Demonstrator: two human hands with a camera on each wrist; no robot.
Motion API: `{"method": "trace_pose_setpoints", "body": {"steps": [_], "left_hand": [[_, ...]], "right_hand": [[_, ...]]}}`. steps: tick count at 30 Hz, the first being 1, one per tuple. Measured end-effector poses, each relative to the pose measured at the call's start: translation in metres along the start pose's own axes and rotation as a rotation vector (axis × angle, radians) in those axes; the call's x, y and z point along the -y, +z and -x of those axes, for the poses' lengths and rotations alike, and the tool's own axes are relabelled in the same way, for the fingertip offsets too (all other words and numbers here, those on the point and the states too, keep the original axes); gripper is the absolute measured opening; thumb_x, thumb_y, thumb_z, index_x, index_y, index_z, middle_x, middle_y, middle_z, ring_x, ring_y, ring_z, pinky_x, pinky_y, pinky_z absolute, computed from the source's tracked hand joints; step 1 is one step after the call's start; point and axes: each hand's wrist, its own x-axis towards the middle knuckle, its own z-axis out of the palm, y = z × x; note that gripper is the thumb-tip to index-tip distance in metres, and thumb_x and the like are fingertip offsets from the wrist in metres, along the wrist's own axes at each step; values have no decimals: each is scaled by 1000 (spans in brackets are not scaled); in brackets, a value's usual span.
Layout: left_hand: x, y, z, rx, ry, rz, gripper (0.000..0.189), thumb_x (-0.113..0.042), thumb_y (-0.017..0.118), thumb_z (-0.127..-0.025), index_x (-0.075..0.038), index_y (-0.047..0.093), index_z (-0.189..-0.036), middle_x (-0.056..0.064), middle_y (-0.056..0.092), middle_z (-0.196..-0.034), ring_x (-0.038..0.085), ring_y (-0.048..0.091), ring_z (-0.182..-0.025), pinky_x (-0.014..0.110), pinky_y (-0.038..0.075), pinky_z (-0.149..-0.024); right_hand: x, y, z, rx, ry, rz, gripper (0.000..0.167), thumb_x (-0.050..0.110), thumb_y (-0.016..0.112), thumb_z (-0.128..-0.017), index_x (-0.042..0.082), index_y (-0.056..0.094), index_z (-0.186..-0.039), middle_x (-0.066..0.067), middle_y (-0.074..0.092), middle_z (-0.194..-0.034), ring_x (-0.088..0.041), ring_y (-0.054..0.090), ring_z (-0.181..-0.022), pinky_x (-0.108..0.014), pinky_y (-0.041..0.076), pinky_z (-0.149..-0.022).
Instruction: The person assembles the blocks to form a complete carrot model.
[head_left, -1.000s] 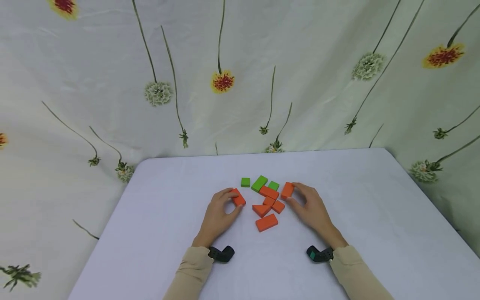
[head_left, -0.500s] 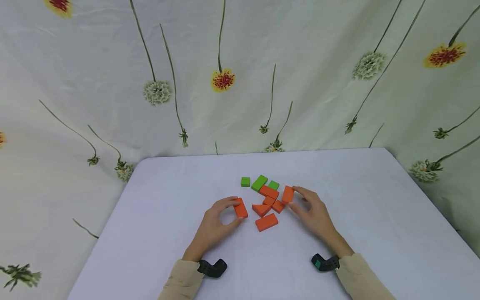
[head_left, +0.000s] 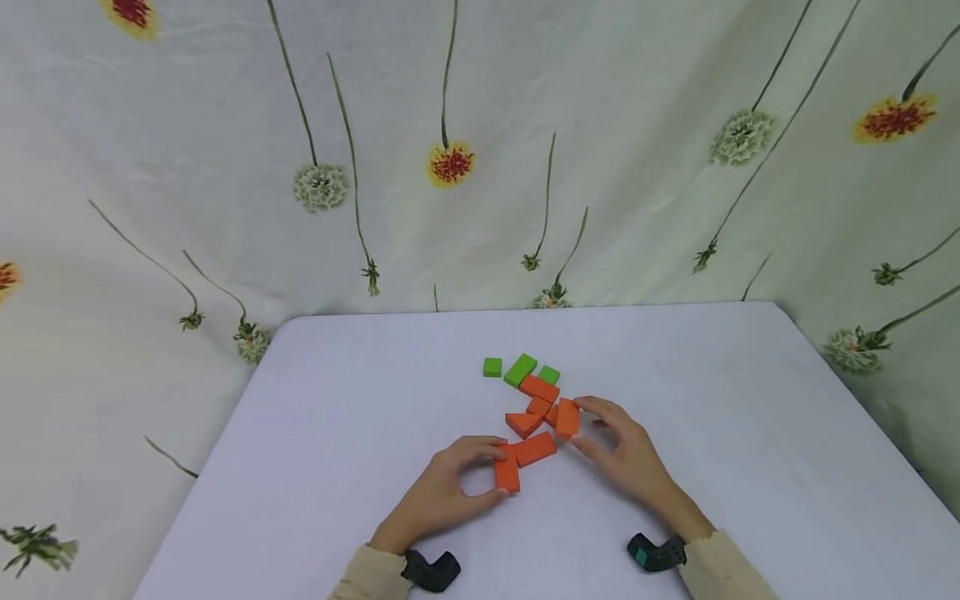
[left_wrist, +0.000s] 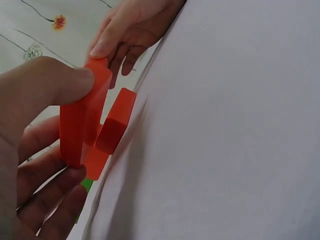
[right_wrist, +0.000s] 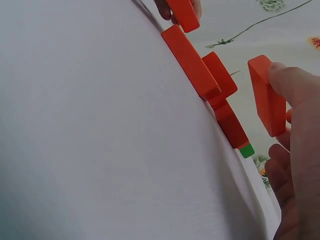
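My left hand [head_left: 446,492] pinches an orange rectangular block [head_left: 507,472] between thumb and fingertips, at the near left of the pile. In the left wrist view that held block [left_wrist: 75,125] is lifted, the thumb on its upper end. My right hand [head_left: 626,454] pinches a second orange rectangular block [head_left: 567,418] by its ends, beside the pile's right side; the right wrist view shows this block [right_wrist: 267,97] raised off the cloth. Between the hands lies a loose orange rectangular block [head_left: 536,448]. Behind it are an orange triangular block [head_left: 523,423] and another orange rectangular block [head_left: 540,387].
Beyond the orange pieces lie a small green block [head_left: 492,367], a longer green block [head_left: 521,370] and a green piece [head_left: 549,375]. A white cloth covers the table [head_left: 360,400]. A flowered curtain [head_left: 615,158] hangs behind its far edge.
Both hands have drawn nearer the body with their orange blocks, the left one farther and also to the right, now next to the loose near block. The other blocks lie as before.
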Motion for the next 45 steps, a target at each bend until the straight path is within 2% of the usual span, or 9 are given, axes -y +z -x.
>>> {"method": "trace_pose_setpoints", "body": {"steps": [6, 12, 18, 24, 28, 32, 35, 40, 45], "left_hand": [[-1, 2, 4, 37, -8, 58, 35, -31, 85, -86, -32, 66, -115, -15, 62, -135, 10, 61, -123, 35, 53, -108], [-4, 2, 5, 105, -10, 103, 33, -41, 83, -87, -34, 66, -114, -16, 62, -136, 11, 60, -127, 35, 51, -110], [-4, 2, 5, 150, 9, 107, 34, -40, 84, -86, -34, 66, -115, -16, 62, -137, 11, 59, -129, 38, 49, -112], [-1, 7, 5, 144, 9, 41, 35, -44, 83, -87, -34, 66, -115, -16, 61, -138, 10, 57, -131, 38, 50, -112], [-1, 9, 4, 115, 21, -35, 37, -40, 84, -87, -30, 66, -117, -13, 60, -141, 12, 57, -130, 37, 52, -110], [-2, 9, 3, 93, 34, -77, 39, -33, 86, -86, -25, 66, -118, -8, 60, -142, 14, 58, -130, 38, 53, -108], [-2, 9, 3, 88, 36, -93, 39, -30, 86, -86, -23, 66, -119, -6, 60, -143, 15, 59, -130, 39, 53, -109], [-1, 10, 3, 91, 33, -104, 40, -28, 86, -86, -21, 67, -120, -5, 60, -144, 16, 58, -132, 40, 52, -110], [-1, 10, 3, 84, 42, -115, 40, -27, 86, -86, -19, 68, -121, -5, 61, -144, 16, 57, -133, 39, 52, -111]], "right_hand": [[5, 0, 3, 41, -13, -60, 52, 15, 84, -87, 15, 65, -136, -3, 64, -137, -18, 65, -116, -32, 61, -93], [8, 1, 6, 104, -24, -129, 54, 14, 85, -86, 17, 66, -135, -2, 62, -135, -17, 65, -114, -31, 60, -95], [11, 5, 9, 195, -28, -141, 53, 23, 86, -86, 26, 66, -135, 6, 61, -133, -10, 63, -113, -26, 58, -96], [12, 6, 11, 240, -70, -160, 50, 25, 88, -83, 26, 68, -129, 8, 61, -128, -9, 62, -111, -25, 57, -94], [17, 6, 14, 295, -63, -142, 47, 32, 88, -84, 29, 69, -127, 14, 60, -128, -8, 60, -114, -26, 56, -97], [21, 9, 16, 339, -104, -90, 46, 39, 86, -84, 31, 68, -126, 17, 59, -129, -8, 59, -119, -29, 55, -103], [22, 11, 17, 349, -134, -42, 47, 42, 86, -84, 30, 68, -126, 17, 59, -130, -9, 59, -122, -32, 54, -104], [25, 12, 18, 360, -134, 38, 51, 48, 84, -85, 28, 69, -129, 16, 62, -131, -10, 59, -124, -36, 55, -105], [26, 14, 17, 343, -163, 100, 51, 48, 82, -86, 24, 70, -129, 12, 64, -132, -11, 60, -124, -37, 56, -103]]}}
